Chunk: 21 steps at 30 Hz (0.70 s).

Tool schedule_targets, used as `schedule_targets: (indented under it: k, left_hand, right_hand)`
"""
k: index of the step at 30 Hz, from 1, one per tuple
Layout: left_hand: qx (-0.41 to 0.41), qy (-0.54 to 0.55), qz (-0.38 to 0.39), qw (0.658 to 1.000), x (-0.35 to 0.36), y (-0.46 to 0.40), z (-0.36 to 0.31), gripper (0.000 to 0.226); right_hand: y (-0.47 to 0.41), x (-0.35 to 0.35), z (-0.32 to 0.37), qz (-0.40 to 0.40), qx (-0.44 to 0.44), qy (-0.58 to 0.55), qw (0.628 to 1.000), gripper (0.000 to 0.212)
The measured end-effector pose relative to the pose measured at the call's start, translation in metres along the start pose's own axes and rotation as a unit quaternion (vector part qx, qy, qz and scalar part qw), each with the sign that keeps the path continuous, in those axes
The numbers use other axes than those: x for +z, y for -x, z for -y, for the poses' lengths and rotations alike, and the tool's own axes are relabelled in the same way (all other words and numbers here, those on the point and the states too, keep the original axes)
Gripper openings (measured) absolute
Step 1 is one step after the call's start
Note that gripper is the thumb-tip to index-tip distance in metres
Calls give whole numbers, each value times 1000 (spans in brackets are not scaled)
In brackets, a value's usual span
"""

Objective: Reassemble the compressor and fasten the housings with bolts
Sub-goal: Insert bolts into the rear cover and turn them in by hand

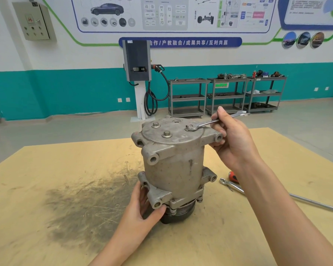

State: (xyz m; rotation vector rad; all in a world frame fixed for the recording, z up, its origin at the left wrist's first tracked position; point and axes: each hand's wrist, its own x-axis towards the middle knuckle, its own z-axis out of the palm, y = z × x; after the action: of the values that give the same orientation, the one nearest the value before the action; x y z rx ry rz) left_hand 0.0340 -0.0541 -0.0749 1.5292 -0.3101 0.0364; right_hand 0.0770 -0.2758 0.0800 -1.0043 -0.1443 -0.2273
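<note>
A workshop with a teal-banded wall, and my wooden tabletop (46, 169) with its dark greasy smear. My right hand (233, 139) pinches the shank of an open-end wrench (215, 120), thumb up and fingers curled round it; its near jaw sits over the rightmost bolt (189, 127) on the end cover. My left hand (142, 208) grips the lower flange of the compressor (173, 169), thumb hooked under a mounting ear. The compressor stands upright mid-table, pulley down. Two more bolts (166, 133) stand in the cover to the left. Beside my right forearm lie a ratchet handle (233, 186) and an orange-handled tool (233, 176). Grey carts (227, 95) line the far wall beside a charging post (136, 60).
</note>
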Motion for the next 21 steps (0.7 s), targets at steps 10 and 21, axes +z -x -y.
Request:
schedule_targets:
  k: [10, 21]
  left_hand:
    - [8, 1, 6, 1000, -1, -1, 3, 88]
    - [4, 15, -1, 1000, -3, -4, 10, 85]
  right_hand:
    - [-7, -8, -1, 27, 69, -25, 997, 28]
    - [-17, 3, 8, 20, 126, 52, 991, 24]
